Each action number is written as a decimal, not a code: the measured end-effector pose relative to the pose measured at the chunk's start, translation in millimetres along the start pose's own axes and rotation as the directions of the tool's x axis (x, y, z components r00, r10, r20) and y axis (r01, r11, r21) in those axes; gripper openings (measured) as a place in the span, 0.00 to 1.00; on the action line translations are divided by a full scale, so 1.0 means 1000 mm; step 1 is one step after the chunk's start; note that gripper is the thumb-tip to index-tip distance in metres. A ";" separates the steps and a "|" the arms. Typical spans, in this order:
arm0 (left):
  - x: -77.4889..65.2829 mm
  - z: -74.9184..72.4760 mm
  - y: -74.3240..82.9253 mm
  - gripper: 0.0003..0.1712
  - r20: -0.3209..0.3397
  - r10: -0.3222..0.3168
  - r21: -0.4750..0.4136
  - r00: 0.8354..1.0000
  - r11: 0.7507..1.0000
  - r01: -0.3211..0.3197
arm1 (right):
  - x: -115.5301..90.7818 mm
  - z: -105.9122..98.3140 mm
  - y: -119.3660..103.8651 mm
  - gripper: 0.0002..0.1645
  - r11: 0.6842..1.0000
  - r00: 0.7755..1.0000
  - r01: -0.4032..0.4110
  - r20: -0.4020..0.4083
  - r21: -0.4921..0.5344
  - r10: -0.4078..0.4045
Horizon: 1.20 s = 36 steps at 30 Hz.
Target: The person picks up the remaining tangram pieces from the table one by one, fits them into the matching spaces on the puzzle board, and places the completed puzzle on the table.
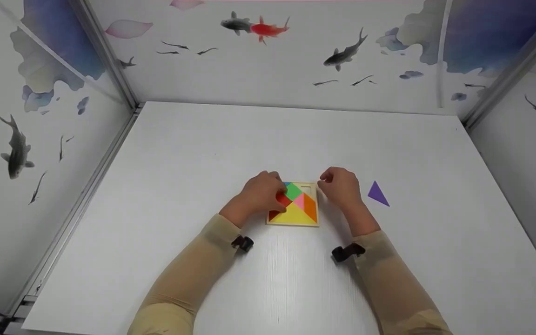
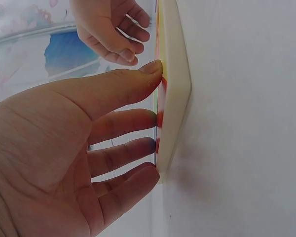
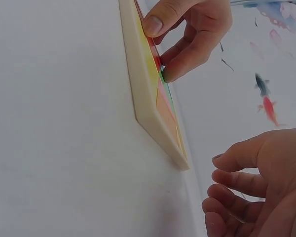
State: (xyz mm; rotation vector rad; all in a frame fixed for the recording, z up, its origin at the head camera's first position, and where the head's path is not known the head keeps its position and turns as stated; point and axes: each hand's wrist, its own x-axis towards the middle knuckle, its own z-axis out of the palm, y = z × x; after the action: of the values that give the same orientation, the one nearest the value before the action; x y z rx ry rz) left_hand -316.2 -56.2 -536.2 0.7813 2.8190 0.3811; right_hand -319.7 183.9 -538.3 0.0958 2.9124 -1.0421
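A square wooden tangram tray [image 1: 292,226] lies flat on the table with coloured pieces in it. Among them are a yellow triangle [image 1: 294,216], a green square [image 1: 292,191], a pink triangle [image 1: 299,201] and an orange parallelogram [image 1: 310,207]. Bare wood shows in the tray's far right corner. My left hand [image 1: 261,191] covers the tray's left side, its thumb and fingertips touching the pieces, as the left wrist view shows. Just right of the tray hovers my right hand [image 1: 342,187], fingers loosely bent and holding nothing. A purple triangle [image 1: 378,194] lies on the table beyond it.
The white tabletop [image 1: 193,153] reaches all around the tray. White panels printed with fish [image 1: 270,30] enclose its back and both sides, with metal posts at the corners. A small dark camera [image 1: 348,252] sits on each wrist.
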 end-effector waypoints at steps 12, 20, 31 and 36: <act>-0.001 0.001 0.000 0.27 0.002 0.003 -0.003 1.000 1.000 -0.003 | 0.003 -0.008 0.005 0.14 0.997 0.998 -0.058 0.029 -0.045 0.059; -0.001 0.002 0.000 0.27 -0.003 0.007 0.005 1.000 1.000 -0.007 | 0.007 -0.017 0.011 0.17 0.992 0.995 -0.081 0.056 -0.094 0.087; -0.001 -0.001 0.001 0.27 0.014 -0.019 -0.010 1.000 1.000 0.019 | 0.005 -0.029 0.019 0.19 0.967 0.997 -0.068 0.019 -0.247 0.075; -0.001 0.001 0.000 0.27 0.016 -0.022 -0.021 1.000 1.000 0.022 | 0.006 -0.036 0.023 0.23 0.959 0.992 -0.078 0.070 -0.274 0.101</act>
State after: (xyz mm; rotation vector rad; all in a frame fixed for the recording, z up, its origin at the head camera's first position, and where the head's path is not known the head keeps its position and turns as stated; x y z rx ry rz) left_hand -315.5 -56.1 -536.6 0.7452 2.8020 0.3997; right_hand -325.3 224.9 -525.7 0.1672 2.9095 -0.6109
